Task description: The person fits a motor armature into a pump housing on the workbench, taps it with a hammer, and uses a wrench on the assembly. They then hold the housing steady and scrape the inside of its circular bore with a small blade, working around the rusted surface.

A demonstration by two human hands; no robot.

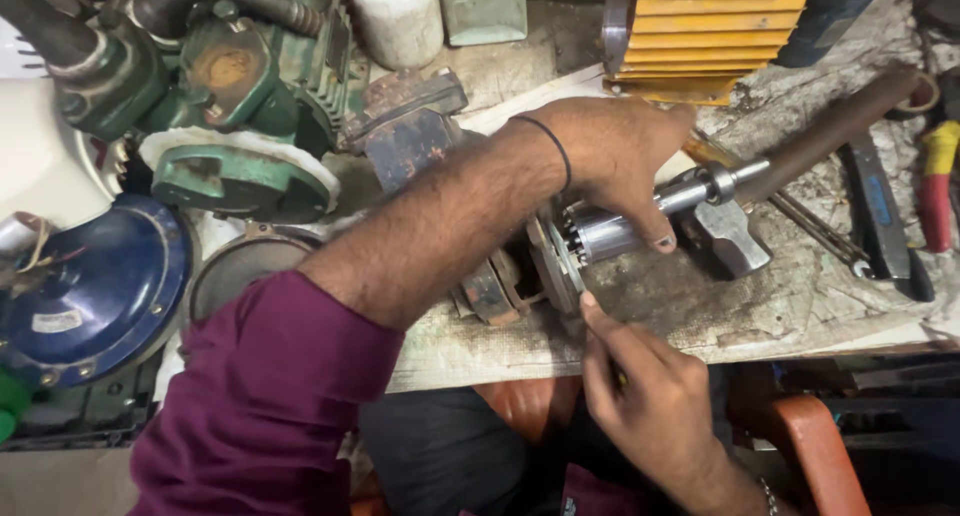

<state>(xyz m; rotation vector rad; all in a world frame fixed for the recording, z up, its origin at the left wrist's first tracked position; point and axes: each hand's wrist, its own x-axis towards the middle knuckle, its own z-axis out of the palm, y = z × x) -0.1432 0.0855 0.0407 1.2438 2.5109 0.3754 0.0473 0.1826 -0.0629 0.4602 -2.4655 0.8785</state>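
My left hand (622,156) reaches across the bench and grips a shiny metal rotor (610,234) on a shaft (735,181), thumb pressing its side. The rotor sits against a round end plate (553,266) held in a rusty vise (415,126). My right hand (650,401) comes up from below with its fingers pinched together and the fingertip touching the lower rim of the end plate; whether it holds a small tool is hard to tell. A hammer head (732,238) lies just behind the rotor.
Green motor housings (235,96) and a blue round cover (95,291) crowd the left. A white jar (398,16) and a yellow finned motor (700,31) stand at the back. Spanners and pliers (938,181) lie at the right. An orange stool (820,446) is below the bench edge.
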